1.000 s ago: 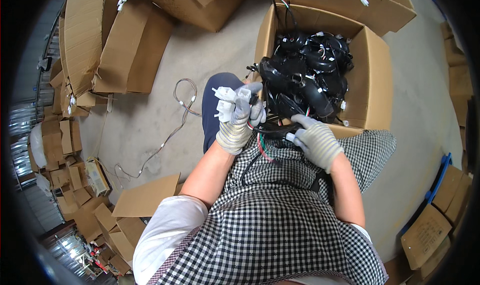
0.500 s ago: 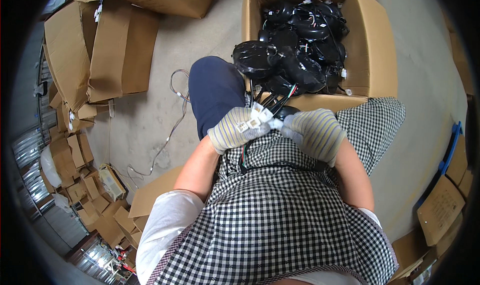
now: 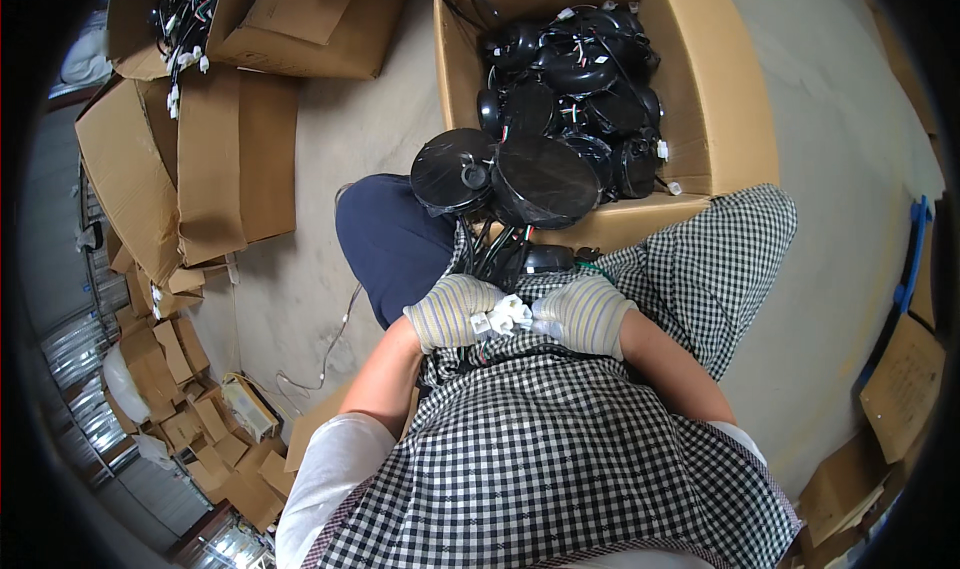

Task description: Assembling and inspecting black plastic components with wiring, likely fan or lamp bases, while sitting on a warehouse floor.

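Observation:
In striped work gloves, both my hands are close together over my lap. My left hand [image 3: 455, 312] is closed around a bundle of white plug connectors [image 3: 508, 315], which stick out past its fingers. The fingertips of my right hand [image 3: 583, 314] pinch at the right side of that bundle; exactly which piece they grip is hidden. Black cables [image 3: 488, 251] with a few coloured wires run from the connectors' side up to two round black parts wrapped in clear film: a wide disc [image 3: 547, 181] and a smaller one [image 3: 452, 172], resting at the near rim of a carton.
The open carton [image 3: 738, 89] before my knees holds several more film-wrapped black parts [image 3: 585, 67] with cables. More cartons [image 3: 210, 159] stand at the left, one full of cables with white plugs [image 3: 185, 29]. A loose cable [image 3: 330, 344] lies on the floor.
My hands have come lower, nearer my lap, and the connectors came down with them. The two round black parts now lie discs-up at the carton's near rim, pulled closer to me. The view has shifted.

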Demonstrator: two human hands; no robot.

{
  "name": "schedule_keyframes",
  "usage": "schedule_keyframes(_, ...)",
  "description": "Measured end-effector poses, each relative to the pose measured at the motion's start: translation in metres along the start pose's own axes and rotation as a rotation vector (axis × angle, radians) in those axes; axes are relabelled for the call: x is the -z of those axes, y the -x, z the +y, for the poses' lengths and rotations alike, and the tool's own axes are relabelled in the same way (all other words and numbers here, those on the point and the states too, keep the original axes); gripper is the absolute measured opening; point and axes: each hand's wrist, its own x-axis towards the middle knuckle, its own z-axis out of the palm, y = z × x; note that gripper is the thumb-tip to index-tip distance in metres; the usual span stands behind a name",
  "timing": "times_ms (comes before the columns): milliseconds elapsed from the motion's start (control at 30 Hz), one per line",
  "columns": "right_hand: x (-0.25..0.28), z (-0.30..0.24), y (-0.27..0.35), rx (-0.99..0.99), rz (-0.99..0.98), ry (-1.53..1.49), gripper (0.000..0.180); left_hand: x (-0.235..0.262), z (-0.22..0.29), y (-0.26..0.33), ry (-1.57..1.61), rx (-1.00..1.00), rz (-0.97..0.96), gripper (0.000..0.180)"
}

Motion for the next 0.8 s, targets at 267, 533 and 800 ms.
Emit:
schedule_keyframes(267,-0.006,-0.004,0.008,0.032,0.19,0.077,0.015,0.002,0.001,0.003,0.124,-0.015,0.053,0.02)
schedule_keyframes(533,-0.025,0.003,0.014,0.077,0.403,0.048,0.01,0.0,0.02,-0.002,0.33,0.11,0.069,0.02)
schedule_keyframes(800,-0.027,-0.003,0.095,0.185,0.638,-0.375,0.017,0.118,0.044,-0.037,0.64,0.106,0.939,0.021)
